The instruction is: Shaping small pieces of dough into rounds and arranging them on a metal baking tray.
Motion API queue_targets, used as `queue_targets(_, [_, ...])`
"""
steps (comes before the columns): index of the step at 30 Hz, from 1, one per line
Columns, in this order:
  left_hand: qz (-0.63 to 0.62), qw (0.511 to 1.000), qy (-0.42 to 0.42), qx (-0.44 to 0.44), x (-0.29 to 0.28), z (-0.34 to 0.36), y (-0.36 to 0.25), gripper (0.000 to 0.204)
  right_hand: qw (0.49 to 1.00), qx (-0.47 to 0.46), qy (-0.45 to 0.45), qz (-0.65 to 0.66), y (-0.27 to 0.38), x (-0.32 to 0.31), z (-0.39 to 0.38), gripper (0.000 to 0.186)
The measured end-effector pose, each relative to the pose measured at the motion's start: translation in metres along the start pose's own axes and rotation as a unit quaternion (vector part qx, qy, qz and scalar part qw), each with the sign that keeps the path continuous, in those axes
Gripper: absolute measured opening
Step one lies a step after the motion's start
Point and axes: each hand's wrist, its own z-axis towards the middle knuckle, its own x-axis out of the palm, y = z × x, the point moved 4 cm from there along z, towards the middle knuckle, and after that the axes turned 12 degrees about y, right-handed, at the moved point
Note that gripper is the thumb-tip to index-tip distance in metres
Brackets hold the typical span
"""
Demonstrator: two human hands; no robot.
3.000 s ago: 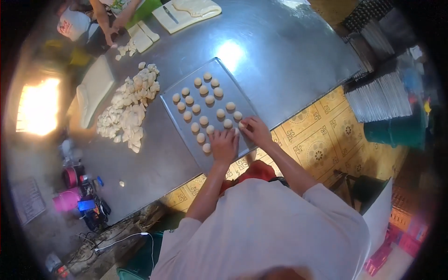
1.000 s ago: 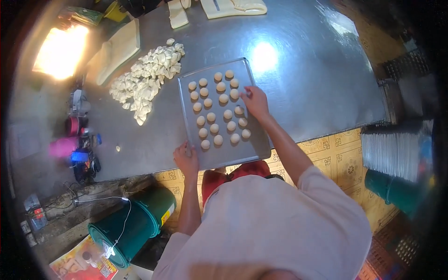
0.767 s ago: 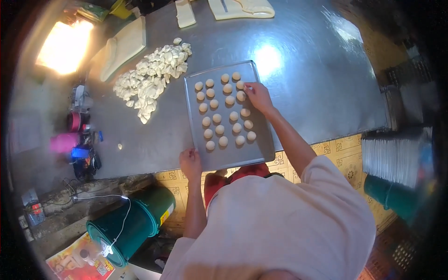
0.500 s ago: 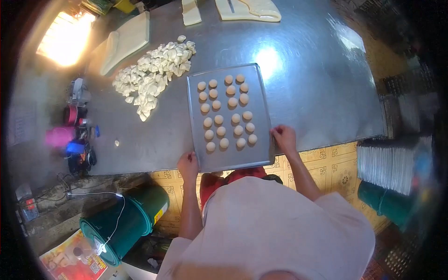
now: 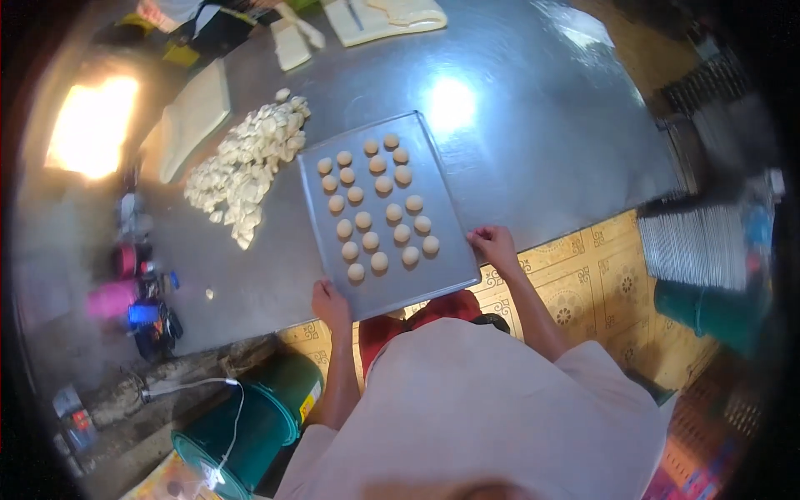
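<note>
A metal baking tray lies at the near edge of the steel table, bearing several round pale dough balls in rows. My left hand grips the tray’s near left corner, fingers curled round the edge. My right hand pinches the right edge near the near corner. To the tray’s left is a loose heap of cut dough pieces, with a folded dough slab beyond it.
More dough slabs and a partly visible person are at the far side. Left lie a pink container and small items. Below are green bins and a white cable. Stacked trays stand right.
Both hands were among the dough balls three seconds ago; the left moved to the corner. More recently my right hand left the upper right balls and moved down to the tray’s edge.
</note>
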Motion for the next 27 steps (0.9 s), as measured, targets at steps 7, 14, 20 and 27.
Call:
queue_targets(7, [-0.054, 0.991, 0.114, 0.054, 0.025, -0.001, -0.076, 0.034, 0.999, 0.009, -0.024, 0.04, -0.024, -0.071, -0.044, 0.021])
queue_targets(14, [-0.136, 0.907, 0.38, 0.12, 0.14, -0.026, -0.174, 0.035, 0.833, -0.147, -0.422, -0.327, 0.074, -0.139, -0.097, 0.016])
queue_targets(20, [-0.219, 0.803, 0.478, 0.281, 0.208, -0.082, -0.315, 0.028, 0.886, -0.301, -0.346, -0.067, 0.166, -0.089, -0.105, 0.015])
queue_targets(27, [-0.322, 0.678, 0.659, 0.043, 0.263, -0.099, -0.367, 0.049, 0.842, -0.453, -0.238, -0.169, 0.255, -0.048, -0.126, 0.028])
